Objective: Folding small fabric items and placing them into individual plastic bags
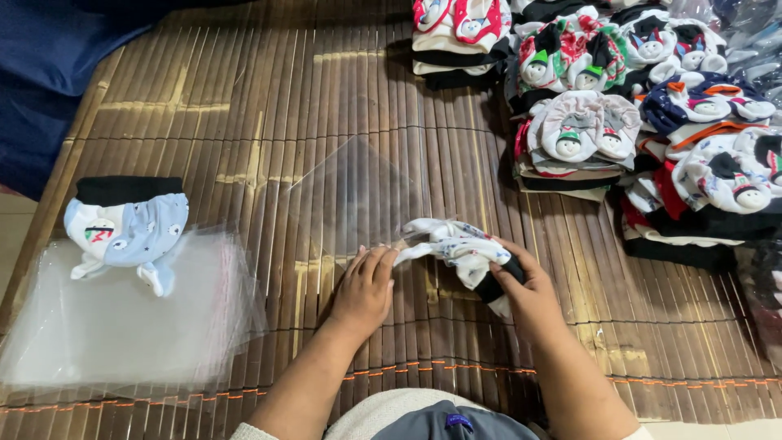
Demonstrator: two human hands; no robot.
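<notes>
Head view: right hand [525, 285] grips folded garment [456, 247] beside left hand [364, 287].

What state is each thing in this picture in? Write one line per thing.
left hand: flat, pressing the clear bag down
right hand: closed around the bunched garment
clear bag: mouth at the garment, empty
bunched garment: crumpled, at the bag mouth
pale blue garment: folded, lying on the bag stack
bag stack: flat
garment piles: folded, stacked
</notes>
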